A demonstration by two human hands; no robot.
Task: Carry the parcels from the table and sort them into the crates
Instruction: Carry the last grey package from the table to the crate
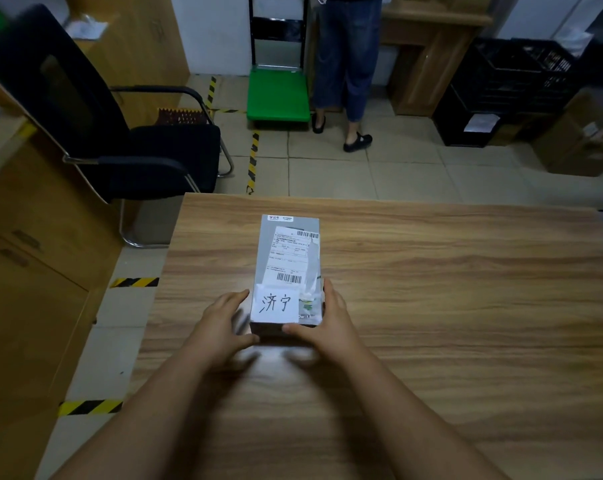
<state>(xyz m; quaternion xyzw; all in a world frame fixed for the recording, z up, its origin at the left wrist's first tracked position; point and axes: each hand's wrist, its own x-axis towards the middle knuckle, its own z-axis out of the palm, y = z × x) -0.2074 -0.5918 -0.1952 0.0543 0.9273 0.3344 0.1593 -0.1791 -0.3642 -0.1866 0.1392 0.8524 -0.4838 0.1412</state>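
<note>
On the worktop (431, 271), near its front edge, lies the parcel (288, 271). Left hand (224, 323) and right hand (331, 323) clasp its near end, fingers along the sides. Best: squeeze evenly, lift level, read label.

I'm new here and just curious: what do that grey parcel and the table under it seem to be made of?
The grey parcel looks like a smooth printed cardboard box: crisp edges, flat faces, paper labels stuck on top. The table looks like wood-grain laminate rather than solid wood, judging by its even streaked pattern and slight sheen, though that is not certain. Both hands, left hand and right hand, grip the box.
</note>
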